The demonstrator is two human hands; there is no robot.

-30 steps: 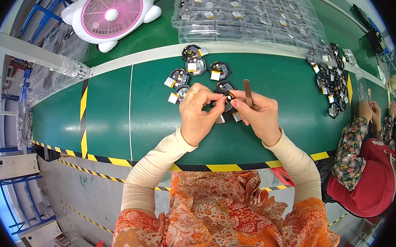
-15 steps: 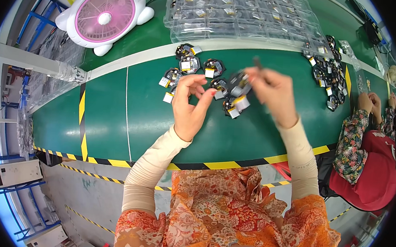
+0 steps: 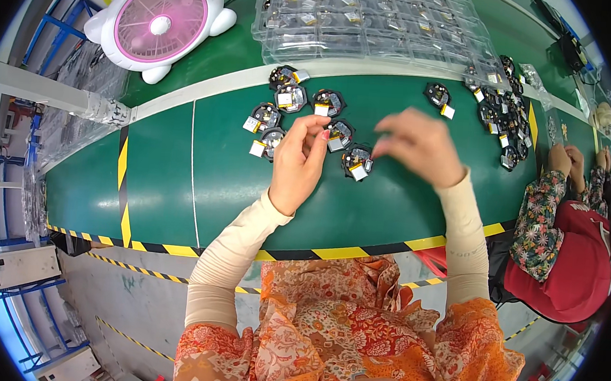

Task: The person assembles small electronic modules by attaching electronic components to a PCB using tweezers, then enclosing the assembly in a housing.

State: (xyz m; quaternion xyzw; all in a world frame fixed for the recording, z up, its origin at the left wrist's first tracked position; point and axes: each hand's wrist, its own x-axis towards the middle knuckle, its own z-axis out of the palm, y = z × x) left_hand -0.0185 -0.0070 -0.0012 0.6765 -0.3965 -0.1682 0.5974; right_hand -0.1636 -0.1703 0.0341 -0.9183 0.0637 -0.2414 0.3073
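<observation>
Both hands hover over the green desk: the left hand has its fingers curled loosely beside a small round black part with a white tag, seemingly grasping nothing, while the right hand is blurred, so I cannot tell whether it grips anything. More of these round parts lie clustered on the desk just beyond the hands, with another between them. Clear plastic trays and a pink-and-white fan stand farther back.
</observation>
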